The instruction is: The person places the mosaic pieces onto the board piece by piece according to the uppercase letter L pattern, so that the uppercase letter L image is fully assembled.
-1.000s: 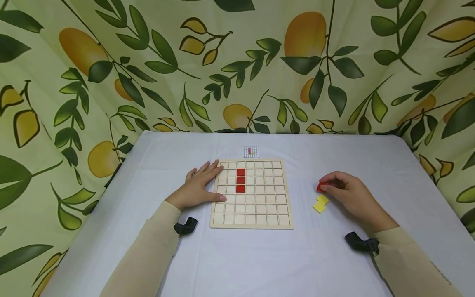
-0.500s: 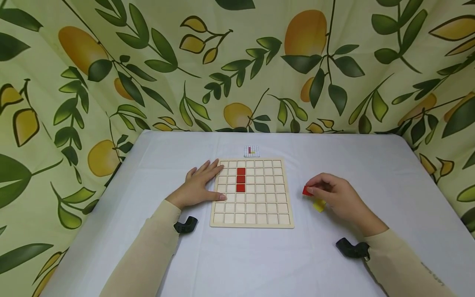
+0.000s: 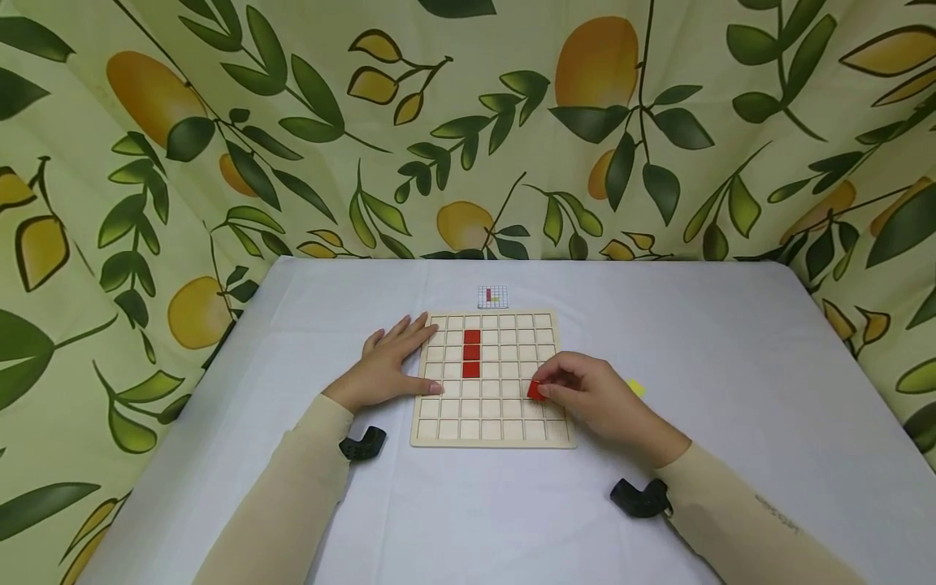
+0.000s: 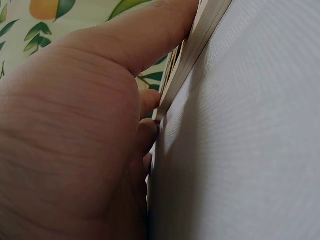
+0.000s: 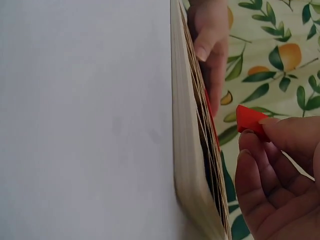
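Observation:
A wooden grid board [image 3: 493,446] lies flat on the table, with a column of three red square tiles [image 3: 471,353] set in its cells. My left hand [image 3: 383,364] rests on the board's left side, fingers spread, thumb and fingertips on the rim; the left wrist view shows the thumb [image 4: 160,30] against the wooden edge. Between thumb and fingers my right hand [image 3: 592,396] pinches another red tile [image 3: 536,391] over the right part of the board. In the right wrist view that red tile [image 5: 250,119] is held tilted, apart from the board's surface.
A small printed grid card [image 3: 493,297] with red and yellow cells lies just behind the board. Yellow tiles [image 3: 637,387] lie on the white cloth right of the board, partly hidden by the right hand. A patterned curtain [image 3: 468,130] hangs behind the table.
My right hand has carried the pinched red tile leftward, from beside the yellow tiles to over the board's right side. My left hand has stayed in place on the board.

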{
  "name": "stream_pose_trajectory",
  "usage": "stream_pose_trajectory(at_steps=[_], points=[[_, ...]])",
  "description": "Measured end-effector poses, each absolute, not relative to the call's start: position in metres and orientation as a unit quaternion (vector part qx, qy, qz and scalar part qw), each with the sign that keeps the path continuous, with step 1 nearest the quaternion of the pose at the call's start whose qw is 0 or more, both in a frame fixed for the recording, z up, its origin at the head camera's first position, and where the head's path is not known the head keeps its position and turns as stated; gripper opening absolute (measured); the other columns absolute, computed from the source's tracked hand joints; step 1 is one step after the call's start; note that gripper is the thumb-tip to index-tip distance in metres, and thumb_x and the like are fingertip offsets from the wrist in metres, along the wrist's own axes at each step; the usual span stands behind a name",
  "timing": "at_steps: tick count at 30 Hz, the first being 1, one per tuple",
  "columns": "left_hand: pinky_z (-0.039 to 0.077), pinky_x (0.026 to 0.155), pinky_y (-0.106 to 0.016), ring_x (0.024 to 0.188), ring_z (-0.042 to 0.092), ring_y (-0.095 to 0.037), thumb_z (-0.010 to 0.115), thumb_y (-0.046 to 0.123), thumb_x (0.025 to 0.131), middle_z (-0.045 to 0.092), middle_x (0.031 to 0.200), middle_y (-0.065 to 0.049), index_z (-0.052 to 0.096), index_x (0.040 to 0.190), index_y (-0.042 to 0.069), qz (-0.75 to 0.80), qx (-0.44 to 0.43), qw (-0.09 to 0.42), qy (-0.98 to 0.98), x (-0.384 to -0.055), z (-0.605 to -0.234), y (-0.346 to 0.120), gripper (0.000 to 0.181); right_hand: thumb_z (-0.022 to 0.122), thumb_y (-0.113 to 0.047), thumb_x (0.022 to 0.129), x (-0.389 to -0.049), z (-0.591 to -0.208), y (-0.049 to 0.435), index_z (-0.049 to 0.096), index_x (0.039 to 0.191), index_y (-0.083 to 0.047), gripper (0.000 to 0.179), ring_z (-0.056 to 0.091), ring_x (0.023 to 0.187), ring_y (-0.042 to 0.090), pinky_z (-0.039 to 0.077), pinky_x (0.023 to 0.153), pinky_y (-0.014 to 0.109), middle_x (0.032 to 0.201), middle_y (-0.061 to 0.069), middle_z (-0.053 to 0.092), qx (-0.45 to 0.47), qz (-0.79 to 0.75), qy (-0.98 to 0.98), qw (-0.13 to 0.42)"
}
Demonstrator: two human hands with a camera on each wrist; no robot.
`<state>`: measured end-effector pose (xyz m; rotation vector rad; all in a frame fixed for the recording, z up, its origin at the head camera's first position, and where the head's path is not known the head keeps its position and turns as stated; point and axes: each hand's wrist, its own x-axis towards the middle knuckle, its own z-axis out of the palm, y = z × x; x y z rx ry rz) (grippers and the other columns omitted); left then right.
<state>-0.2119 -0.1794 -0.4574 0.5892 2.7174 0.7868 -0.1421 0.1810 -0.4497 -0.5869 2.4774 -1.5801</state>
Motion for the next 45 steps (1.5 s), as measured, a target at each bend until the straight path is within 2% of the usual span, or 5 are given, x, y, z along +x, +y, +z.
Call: stream_pose_trajectory(at_steps=[15,26,30,38,45], points=[[-0.007,0.127,-0.057,0.166,0.0,-0.025,0.086,0.065,0.084,0.015,0.181,0.003,0.036,0.173,0.021,0.267,0.199,0.125,0.935,-0.212,-0.457,-0.179,0.111,0.078,-0.006,0.102,-0.161,-0.453,0.107,0.076,0.104,-0.015,0.009,0.064,0.091,0.017,0.056,0.083,0.033,0.099,-0.006,0.07,-0.236,-0.5,0.831,0.057],[-0.007,0.127,-0.058,0.166,0.001,-0.025,0.085,0.066,0.084,0.016,0.18,0.003,0.037,0.173,0.021,0.266,0.202,0.12,0.935,-0.213,-0.459,-0.179,0.11,0.077,-0.005,0.102,-0.164,-0.456,0.097,0.08,0.105,-0.014,0.009,0.063,0.092,0.012,0.056,0.084,0.034,0.101,-0.008,0.068,-0.249,-0.463,0.849,0.05],[-0.007,0.127,-0.058,0.166,0.001,-0.024,0.085,0.066,0.084,0.016,0.18,0.004,0.037,0.172,0.022,0.269,0.204,0.118,0.934,-0.212,-0.459,-0.179,0.11,0.076,-0.015,0.105,-0.164,-0.456,0.098,0.079,0.111,-0.015,0.007,0.064,0.093,0.014,0.055,0.085,0.035,0.104,-0.008,0.068,-0.237,-0.48,0.842,0.062],[-0.007,0.127,-0.057,0.166,0.002,-0.024,0.086,0.067,0.083,0.016,0.18,0.004,0.038,0.172,0.022,0.271,0.204,0.119,0.933,-0.212,-0.461,-0.18,0.11,0.067,-0.035,0.111,-0.162,-0.441,0.111,0.072,0.132,-0.008,0.035,0.067,0.099,0.029,0.057,0.084,0.045,0.116,0.007,0.073,-0.2,-0.57,0.788,0.115],[-0.006,0.127,-0.057,0.166,0.002,-0.024,0.086,0.065,0.083,0.015,0.18,0.003,0.038,0.172,0.021,0.267,0.203,0.118,0.935,-0.213,-0.462,-0.18,0.11,0.044,-0.04,0.119,-0.163,-0.428,0.129,0.062,0.143,-0.001,0.049,0.069,0.108,0.032,0.056,0.095,0.052,0.126,0.015,0.069,-0.197,-0.604,0.761,0.13]])
